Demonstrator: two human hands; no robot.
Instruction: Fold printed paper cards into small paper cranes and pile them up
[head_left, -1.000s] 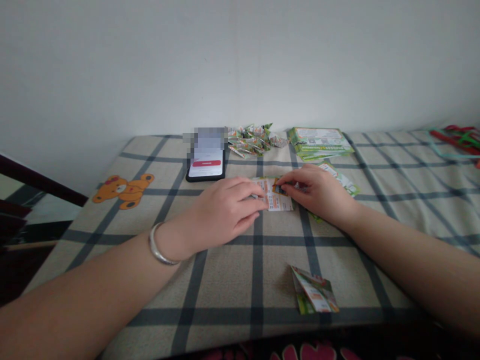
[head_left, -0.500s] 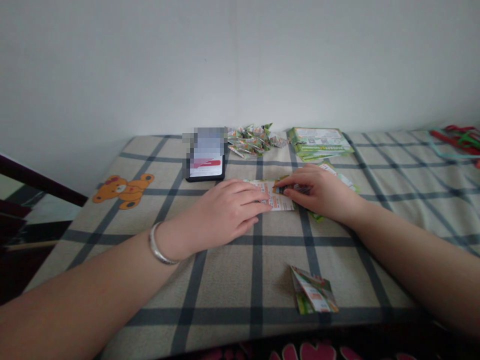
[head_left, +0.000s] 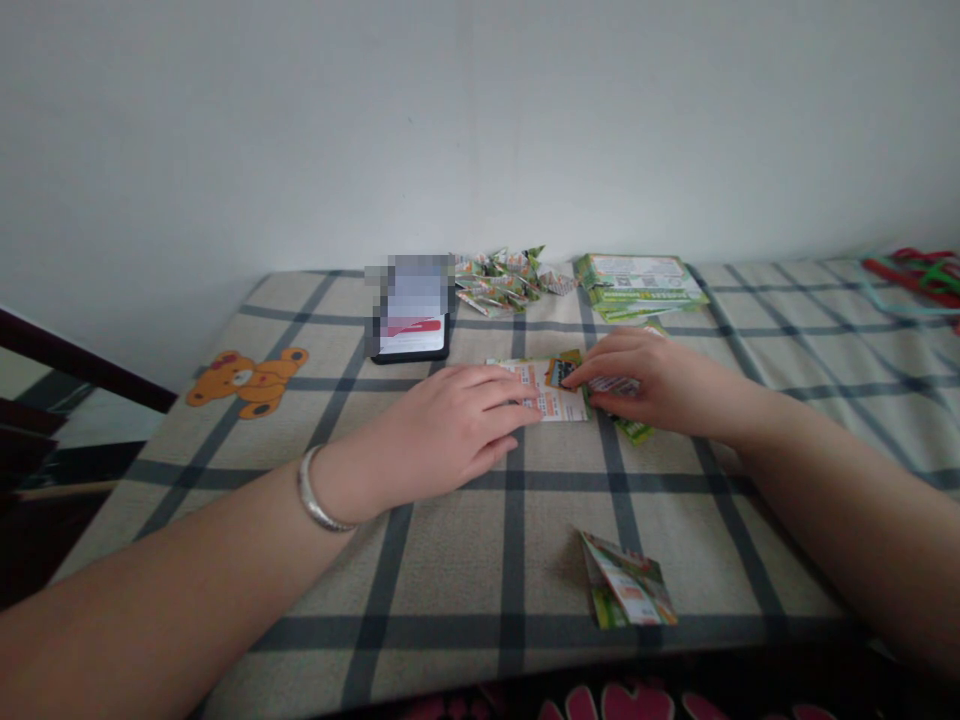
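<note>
Nothing legible from where I stand: the print on the leaflet (head_left: 546, 398) being folded is too small to make out, likewise on the stack of leaflets (head_left: 637, 280) by the wall, and the phone (head_left: 412, 322) screen is blurred

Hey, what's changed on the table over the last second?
The right hand slid slightly right along the leaflet, and its wrist now covers most of the loose sheet beside it. The left hand eased back, baring the leaflet's left edge. Both still press the leaflet. The phone, folded piece and stack stayed put.
</note>
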